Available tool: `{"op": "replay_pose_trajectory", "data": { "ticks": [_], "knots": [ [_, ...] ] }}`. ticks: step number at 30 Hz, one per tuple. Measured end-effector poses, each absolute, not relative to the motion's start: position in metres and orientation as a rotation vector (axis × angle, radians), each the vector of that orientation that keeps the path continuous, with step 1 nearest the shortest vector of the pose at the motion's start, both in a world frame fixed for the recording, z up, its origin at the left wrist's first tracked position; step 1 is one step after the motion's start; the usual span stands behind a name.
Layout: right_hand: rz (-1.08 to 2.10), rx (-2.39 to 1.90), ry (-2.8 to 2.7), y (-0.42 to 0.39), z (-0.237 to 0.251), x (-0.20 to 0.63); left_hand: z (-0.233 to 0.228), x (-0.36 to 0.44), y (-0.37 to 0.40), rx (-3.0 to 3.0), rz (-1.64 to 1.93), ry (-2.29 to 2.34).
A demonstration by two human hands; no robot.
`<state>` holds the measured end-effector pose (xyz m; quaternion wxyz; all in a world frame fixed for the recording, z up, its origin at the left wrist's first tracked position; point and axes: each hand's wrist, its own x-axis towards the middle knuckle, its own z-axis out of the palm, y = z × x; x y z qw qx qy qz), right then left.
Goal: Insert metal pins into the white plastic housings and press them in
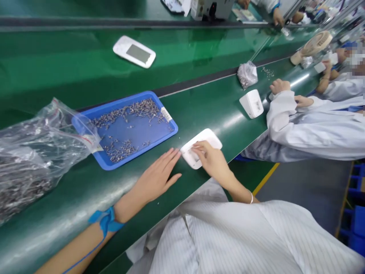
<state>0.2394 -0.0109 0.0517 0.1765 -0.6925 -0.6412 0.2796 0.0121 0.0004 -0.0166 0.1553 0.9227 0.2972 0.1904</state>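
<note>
A white plastic casing (209, 137) with a recess lies on the green bench in front of me. My left hand (156, 177) is flat and open, a blue strap round its wrist; its fingertips reach the casing's left corner. Over the recess, my right hand (211, 160) has its thumb and fingers drawn together on the casing; whatever is between them is too small or hidden to make out. Just beyond my left hand is a blue tray (137, 152) with many small metal screws (142, 108) along its far side and in its near left corner.
A clear plastic bag (42, 148) of metal parts overlaps the tray's left end. On the green conveyor lies a white device with a grey screen (138, 53). To the right are another white casing (252, 104), a small bag (247, 74) and a co-worker's sleeve (281, 114).
</note>
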Motion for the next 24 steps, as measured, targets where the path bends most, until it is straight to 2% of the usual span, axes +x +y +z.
{"op": "replay_pose_trajectory", "data": {
  "ticks": [2, 4, 9, 12, 19, 24],
  "knots": [
    [1.080, -1.768, -1.850, -0.018, 0.056, 0.214, -0.014, 0.012, -0.001, 2.560, 0.576, 0.920],
    [1.238, -1.664, -1.846, -0.019, 0.059, 0.201, -0.011, 0.011, -0.003, 2.478, 0.579, 0.954],
    [1.300, -1.585, -1.845, -0.013, 0.060, 0.205, -0.006, 0.011, -0.004, 2.348, 0.529, 1.015],
    [1.243, -1.592, -1.883, -0.015, 0.064, 0.211, -0.007, 0.012, -0.003, 2.331, 0.551, 0.992],
    [0.848, -1.730, -2.132, -0.018, 0.059, 0.212, -0.010, 0.011, -0.004, 2.330, 0.528, 0.984],
    [0.735, -1.700, -2.267, -0.015, 0.062, 0.210, -0.009, 0.011, -0.003, 2.353, 0.547, 0.967]
  ]
}}
